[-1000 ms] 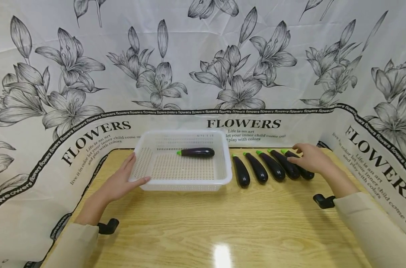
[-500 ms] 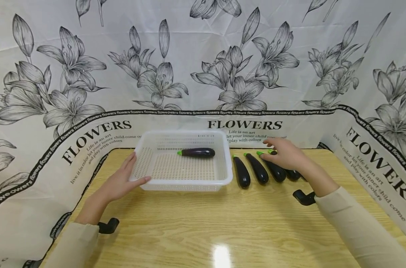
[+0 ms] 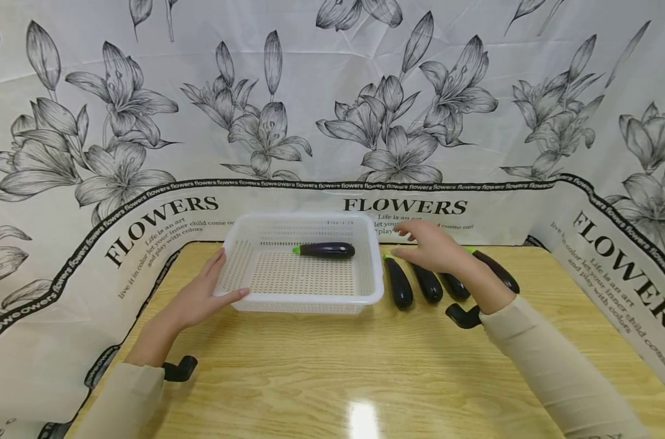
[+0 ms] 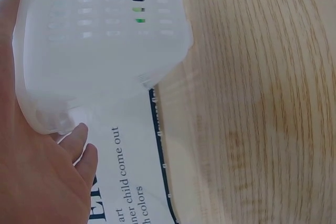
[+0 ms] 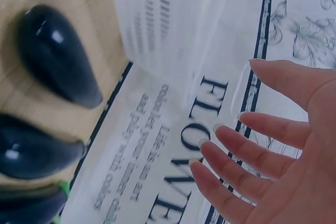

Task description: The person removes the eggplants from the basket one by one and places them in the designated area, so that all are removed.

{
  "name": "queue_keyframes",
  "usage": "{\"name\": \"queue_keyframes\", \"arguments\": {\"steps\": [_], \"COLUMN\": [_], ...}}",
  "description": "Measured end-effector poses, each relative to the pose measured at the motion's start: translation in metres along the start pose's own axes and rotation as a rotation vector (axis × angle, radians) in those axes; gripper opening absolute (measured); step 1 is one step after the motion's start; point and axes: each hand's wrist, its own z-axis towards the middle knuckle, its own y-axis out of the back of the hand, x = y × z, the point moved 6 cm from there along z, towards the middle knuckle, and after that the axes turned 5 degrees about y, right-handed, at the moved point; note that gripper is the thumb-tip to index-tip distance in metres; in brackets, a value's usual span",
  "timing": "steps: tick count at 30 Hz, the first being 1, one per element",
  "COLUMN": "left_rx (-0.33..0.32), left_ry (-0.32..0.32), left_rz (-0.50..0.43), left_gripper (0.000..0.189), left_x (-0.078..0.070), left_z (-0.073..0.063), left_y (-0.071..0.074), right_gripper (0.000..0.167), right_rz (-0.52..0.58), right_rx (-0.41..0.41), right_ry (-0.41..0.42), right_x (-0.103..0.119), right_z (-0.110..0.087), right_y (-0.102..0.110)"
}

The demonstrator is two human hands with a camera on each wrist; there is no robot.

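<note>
A white perforated plastic basket (image 3: 305,300) stands on the table with one eggplant (image 3: 327,250) lying in it. My left hand (image 3: 197,297) holds the basket's near left corner, thumb over the front rim and fingers along the left side; in the left wrist view, two fingers (image 4: 86,163) show beyond the rim. To the right of the basket lie several dark eggplants (image 3: 399,286) in a row, green stems away from me. Above their stem ends is my right hand (image 3: 433,247), fingers spread, holding nothing. It partly hides the middle eggplants. The rightmost eggplant (image 3: 495,271) lies beyond my right forearm.
A wooden table (image 3: 310,366) extends in front of the basket. White flower-printed cloth (image 3: 288,140) hangs behind and at both sides, close to the table's back edge. Black wrist mounts (image 3: 464,316) stick out from both wrists.
My right hand has moved left along the row, from the rightmost eggplant toward the one nearest the basket. The rightmost eggplant is uncovered again. Left hand and basket have stayed in place.
</note>
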Motion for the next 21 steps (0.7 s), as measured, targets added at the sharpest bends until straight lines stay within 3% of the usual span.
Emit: {"name": "queue_keyframes", "arguments": {"steps": [13,21], "left_rx": [0.000,0.008], "left_ry": [-0.004,-0.008], "left_rz": [0.001,-0.004], "left_gripper": [0.108,0.109], "left_x": [0.000,0.002], "left_z": [0.000,0.000], "left_y": [0.004,0.002], "right_gripper": [0.048,0.049], "right_rz": [0.077,0.107], "right_rx": [0.048,0.094], "right_ry": [0.029,0.067], "right_x": [0.029,0.036], "right_z": [0.031,0.057], "right_y": [-0.014,-0.027]}}
